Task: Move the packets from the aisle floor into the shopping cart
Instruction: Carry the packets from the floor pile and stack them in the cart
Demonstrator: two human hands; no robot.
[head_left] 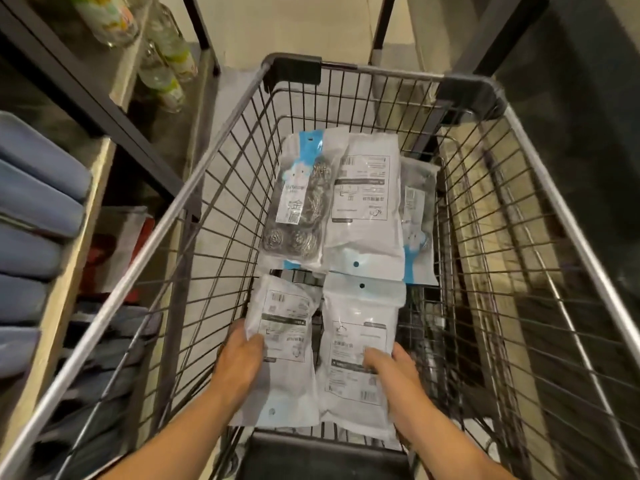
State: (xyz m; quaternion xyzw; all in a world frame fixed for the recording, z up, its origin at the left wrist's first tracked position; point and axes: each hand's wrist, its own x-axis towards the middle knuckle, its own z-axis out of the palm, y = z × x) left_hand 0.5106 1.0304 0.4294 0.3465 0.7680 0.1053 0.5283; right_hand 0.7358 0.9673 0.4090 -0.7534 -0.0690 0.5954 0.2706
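Shelving flanked my left as I looked into the shopping cart, where five packets lay flat, long axes running front to back. My left hand gripped the near-left packet; my right hand gripped the near-right packet at its edge.

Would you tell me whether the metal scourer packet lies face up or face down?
Face up: the scourer packet shows its coiled scourers through clear film.
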